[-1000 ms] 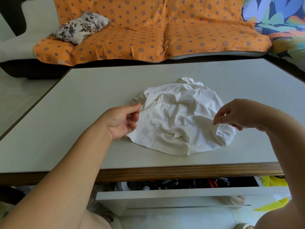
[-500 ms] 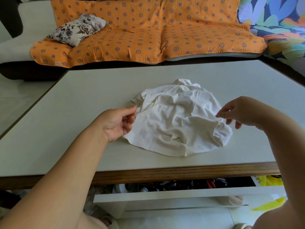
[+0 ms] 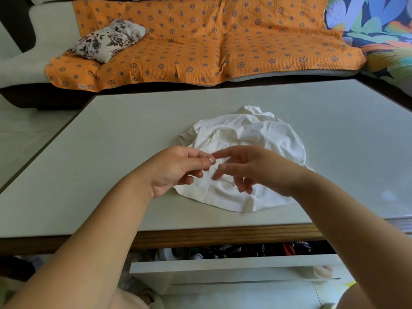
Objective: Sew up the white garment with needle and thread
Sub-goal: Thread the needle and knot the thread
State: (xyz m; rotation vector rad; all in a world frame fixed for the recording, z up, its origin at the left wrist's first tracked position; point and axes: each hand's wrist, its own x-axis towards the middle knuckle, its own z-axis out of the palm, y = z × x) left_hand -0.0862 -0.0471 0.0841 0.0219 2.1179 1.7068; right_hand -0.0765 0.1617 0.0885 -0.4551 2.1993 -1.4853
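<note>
A crumpled white garment (image 3: 256, 139) lies in a heap on the pale table (image 3: 107, 152), near its front edge. My left hand (image 3: 178, 170) hovers over the garment's left side, thumb and forefinger pinched on something tiny that looks like the needle (image 3: 213, 161); the thread is too fine to see. My right hand (image 3: 252, 170) is motion-blurred just to the right of it, over the garment, its fingers loosely spread and its forefinger tip near the left hand's pinch. Part of the garment's middle is hidden behind both hands.
An open white drawer (image 3: 223, 264) full of dark odds and ends sticks out under the table's wooden front edge. Behind the table stands a sofa with an orange patterned cover (image 3: 200, 41) and a floral pillow (image 3: 107, 40).
My right hand swept left from the garment's right edge to my left hand, and its pinch loosened into spread fingers. My left hand shifted slightly right, over the cloth.
</note>
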